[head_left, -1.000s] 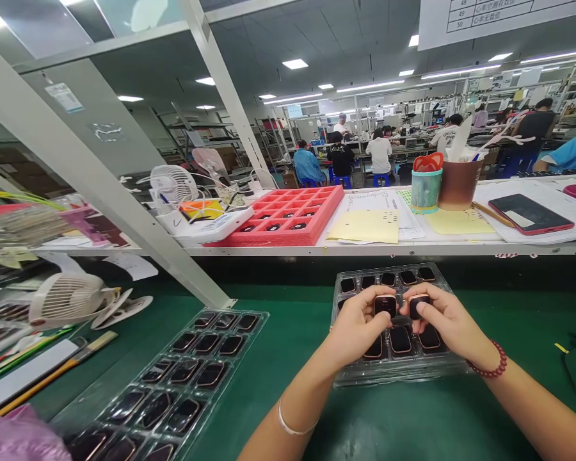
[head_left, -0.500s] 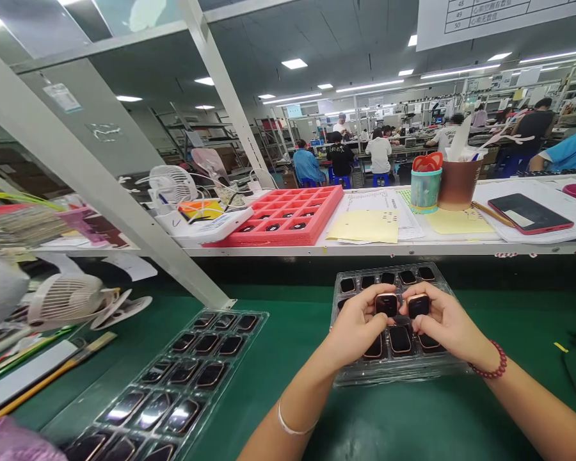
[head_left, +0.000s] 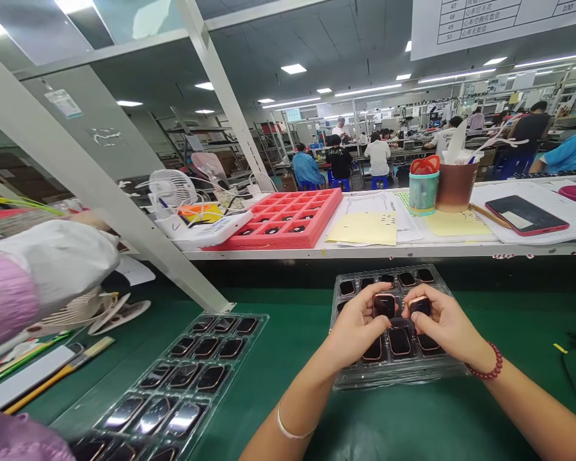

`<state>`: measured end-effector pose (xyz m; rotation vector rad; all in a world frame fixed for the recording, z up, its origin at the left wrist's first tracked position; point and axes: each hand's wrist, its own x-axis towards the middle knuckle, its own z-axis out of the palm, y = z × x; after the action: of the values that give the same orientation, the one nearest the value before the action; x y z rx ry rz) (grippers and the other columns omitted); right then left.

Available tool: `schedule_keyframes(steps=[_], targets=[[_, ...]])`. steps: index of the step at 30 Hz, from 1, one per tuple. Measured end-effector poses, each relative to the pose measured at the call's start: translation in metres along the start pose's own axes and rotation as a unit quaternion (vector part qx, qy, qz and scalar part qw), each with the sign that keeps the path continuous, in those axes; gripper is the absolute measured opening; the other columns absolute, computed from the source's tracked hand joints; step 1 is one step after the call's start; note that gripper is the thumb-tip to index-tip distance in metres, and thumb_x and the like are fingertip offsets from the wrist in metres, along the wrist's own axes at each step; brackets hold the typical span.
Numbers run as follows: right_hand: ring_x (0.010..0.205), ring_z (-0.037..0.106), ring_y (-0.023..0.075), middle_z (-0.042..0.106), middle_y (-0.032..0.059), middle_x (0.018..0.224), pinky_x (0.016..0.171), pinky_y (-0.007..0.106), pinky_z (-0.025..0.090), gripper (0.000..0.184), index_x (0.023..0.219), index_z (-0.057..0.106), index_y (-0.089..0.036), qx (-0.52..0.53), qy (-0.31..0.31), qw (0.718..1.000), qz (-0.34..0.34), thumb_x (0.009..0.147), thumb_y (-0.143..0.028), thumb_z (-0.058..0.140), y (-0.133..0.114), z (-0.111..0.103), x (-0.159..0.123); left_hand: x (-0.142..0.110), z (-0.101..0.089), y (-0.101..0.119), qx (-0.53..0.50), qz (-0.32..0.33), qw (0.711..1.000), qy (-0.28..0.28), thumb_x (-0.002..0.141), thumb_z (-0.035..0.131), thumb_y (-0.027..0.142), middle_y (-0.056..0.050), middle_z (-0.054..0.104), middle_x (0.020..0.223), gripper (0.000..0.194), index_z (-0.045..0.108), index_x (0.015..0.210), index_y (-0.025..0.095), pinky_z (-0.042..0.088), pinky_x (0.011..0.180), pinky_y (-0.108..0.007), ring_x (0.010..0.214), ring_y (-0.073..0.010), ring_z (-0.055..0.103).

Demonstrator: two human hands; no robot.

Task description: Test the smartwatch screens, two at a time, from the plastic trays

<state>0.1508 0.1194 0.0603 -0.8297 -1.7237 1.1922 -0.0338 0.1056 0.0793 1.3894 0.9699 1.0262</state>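
1. The left hand [head_left: 355, 333] is pinching a square watch [head_left: 384, 305] with a rose-gold rim between thumb and fingers. The right hand [head_left: 448, 326] is clamping a second watch [head_left: 419, 306] the same way. Both grips are closed, and the hands are staying apart, just beside each other.
2. Both watches are being held just above the middle of a clear plastic tray [head_left: 403, 379], which is lying on a green mat [head_left: 413, 426].
3. Dark-faced watches are filling the tray's visible pockets in rows. The hands are hiding the middle pockets, so I cannot tell whether any of those are empty.
4. A second clear tray [head_left: 255, 318] is lying to the left on the mat, with a watch showing in each visible pocket. The bottom edge of the view is cutting off its near end.
5. On the shelf ahead, a red foam tray [head_left: 288, 239] is showing a few dark pieces in its pockets, and yellow paper [head_left: 362, 228] and a phone [head_left: 527, 215] are lying to its right.
6. A pink and white sleeve [head_left: 43, 275] is crossing the left edge, and other people are sitting at benches far behind.
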Motion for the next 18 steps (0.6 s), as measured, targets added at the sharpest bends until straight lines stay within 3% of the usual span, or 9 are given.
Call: schedule_keyframes(steps=[4, 8, 11, 13, 16, 18], targets=[[0.069, 0.053, 0.0122, 0.058, 0.0018, 0.084, 0.060, 0.025, 0.047, 0.024, 0.098, 0.051, -0.018, 0.031, -0.017, 0.999, 0.010, 0.076, -0.010, 0.052, -0.002, -0.001, -0.001, 0.002, -0.007, 0.001, -0.129, -0.029, 0.991, -0.021, 0.064, 0.064, 0.005, -0.004, 0.063, 0.093, 0.059, 0.045, 0.119, 0.019, 0.042, 0.054, -0.016, 0.069, -0.0092, 0.059], [0.063, 0.053, 0.0097, 0.059, 0.0015, 0.087, 0.058, 0.024, 0.048, 0.027, 0.103, 0.050, -0.019, 0.079, -0.022, 0.996, 0.030, 0.077, -0.012, 0.053, -0.001, -0.003, -0.001, 0.002, -0.013, 0.001, -0.269, -0.041, 0.959, -0.077, 0.066, 0.072, 0.018, -0.003, 0.061, 0.085, 0.053, 0.051, 0.114, 0.017, 0.029, 0.037, -0.012, 0.047, -0.0025, 0.052], [0.059, 0.055, 0.0095, 0.060, 0.0022, 0.088, 0.054, 0.023, 0.048, 0.025, 0.104, 0.051, -0.019, 0.114, -0.023, 0.992, 0.040, 0.080, -0.016, 0.055, 0.002, -0.004, 0.000, -0.008, -0.006, 0.002, -0.350, -0.040, 0.916, -0.189, 0.067, 0.073, 0.028, 0.002, 0.056, 0.068, 0.051, 0.056, 0.113, 0.016, 0.025, 0.030, -0.011, 0.034, -0.0002, 0.043], [0.060, 0.057, 0.0103, 0.062, 0.0044, 0.091, 0.052, 0.023, 0.048, 0.025, 0.107, 0.052, -0.019, 0.160, -0.026, 0.985, 0.056, 0.083, -0.021, 0.056, 0.004, -0.003, 0.000, -0.019, 0.005, 0.003, -0.373, -0.056, 0.882, -0.283, 0.061, 0.078, 0.034, 0.003, 0.055, 0.063, 0.056, 0.059, 0.110, 0.016, 0.030, 0.031, -0.012, 0.033, -0.0016, 0.043], [0.068, 0.060, 0.0142, 0.063, 0.0102, 0.101, 0.054, 0.025, 0.051, 0.031, 0.117, 0.052, -0.019, 0.254, -0.039, 0.961, 0.099, 0.090, -0.033, 0.049, 0.007, -0.002, 0.000, -0.035, 0.022, 0.001, -0.335, -0.114, 0.848, -0.396, 0.044, 0.085, 0.037, -0.002, 0.059, 0.072, 0.068, 0.064, 0.103, 0.010, 0.042, 0.043, -0.016, 0.046, -0.0066, 0.054], [0.074, 0.061, 0.0172, 0.061, 0.0126, 0.106, 0.056, 0.028, 0.053, 0.037, 0.124, 0.050, -0.019, 0.303, -0.055, 0.943, 0.124, 0.093, -0.038, 0.041, 0.006, -0.002, -0.001, -0.042, 0.028, -0.002, -0.293, -0.142, 0.831, -0.452, 0.040, 0.085, 0.040, -0.003, 0.060, 0.075, 0.072, 0.065, 0.103, 0.010, 0.045, 0.050, -0.020, 0.055, -0.0119, 0.059]])
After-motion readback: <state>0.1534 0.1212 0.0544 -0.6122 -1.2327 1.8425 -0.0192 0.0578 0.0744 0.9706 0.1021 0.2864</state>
